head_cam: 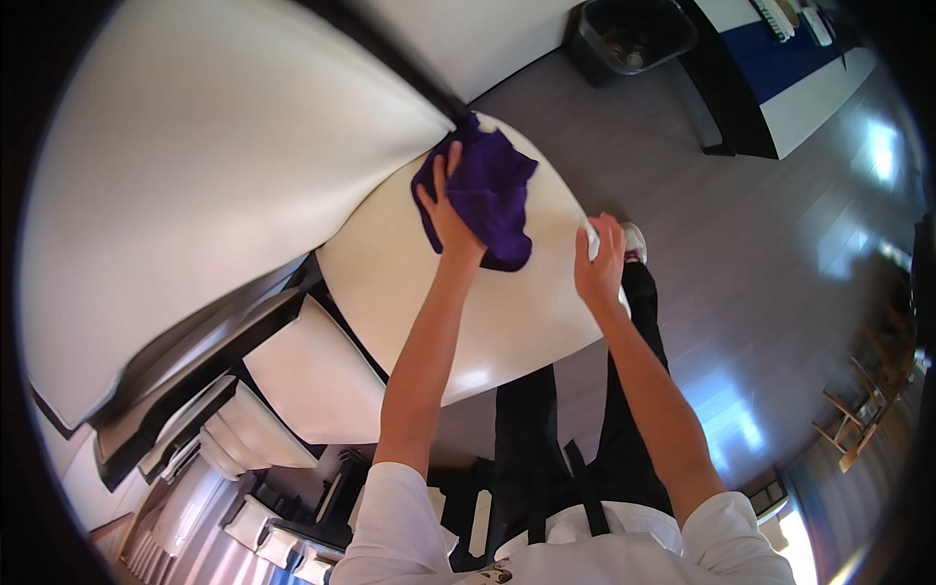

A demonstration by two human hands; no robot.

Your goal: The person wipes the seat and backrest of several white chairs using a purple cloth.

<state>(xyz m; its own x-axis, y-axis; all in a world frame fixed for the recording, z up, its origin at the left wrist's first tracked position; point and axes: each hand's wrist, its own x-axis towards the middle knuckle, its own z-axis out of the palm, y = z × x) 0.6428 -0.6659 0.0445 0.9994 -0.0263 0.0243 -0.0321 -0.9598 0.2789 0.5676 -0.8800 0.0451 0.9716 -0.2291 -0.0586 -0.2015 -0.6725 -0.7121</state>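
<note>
A cream, leather-like chair seat [512, 314] spreads out before me, with its tall cream backrest [219, 168] rising on the left. My left hand [450, 212] presses a crumpled purple cloth [493, 183] onto the seat near the backrest's dark frame. Its fingers are partly spread and rest along the cloth's left side. At the right rim of the seat, my right hand [601, 259] grips the edge, thumb on the near side and fingers curled over. The underside of that rim is hidden.
More cream chairs [322, 373] stand in a row at the lower left. A black waste bin [636, 36] with some litter stands by the wall. A table [812, 110] with a blue runner is at upper right, and wooden furniture [855, 417] at far right. Grey floor [702, 241] lies between.
</note>
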